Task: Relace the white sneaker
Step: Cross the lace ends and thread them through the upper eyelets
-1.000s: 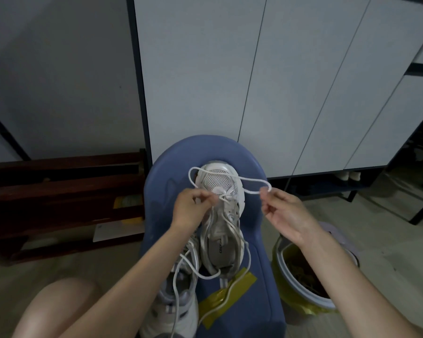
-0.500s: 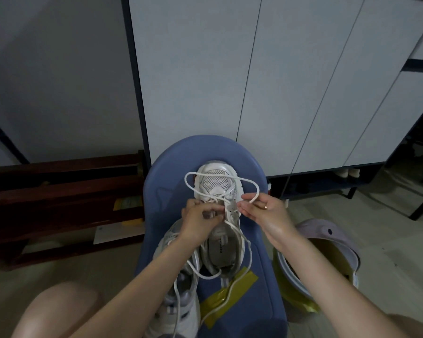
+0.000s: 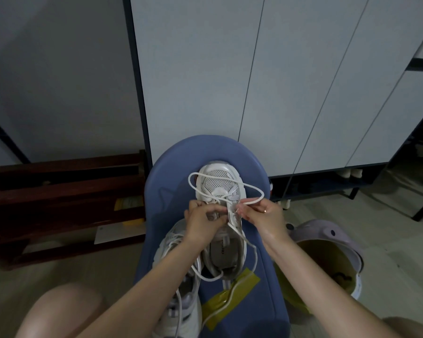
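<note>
A white sneaker lies toe-away on a blue padded seat. Its white lace loops loosely over the toe and out to the right, with another strand trailing down past the heel. My left hand presses on the sneaker's left eyelet row, fingers curled on the upper. My right hand pinches the lace end right at the right eyelet row. Both hands nearly touch over the tongue. A second white sneaker lies lower left under my left forearm.
A strip of yellow tape sticks to the seat near the heel. A lavender bin with a yellow liner stands on the floor at right. Dark wooden rails lie left. Grey cabinet doors rise behind. My knee shows bottom left.
My right hand came in from the right with the lace end, from held out wide to the right eyelet row. The lace loop slackened. My left hand stayed on the sneaker.
</note>
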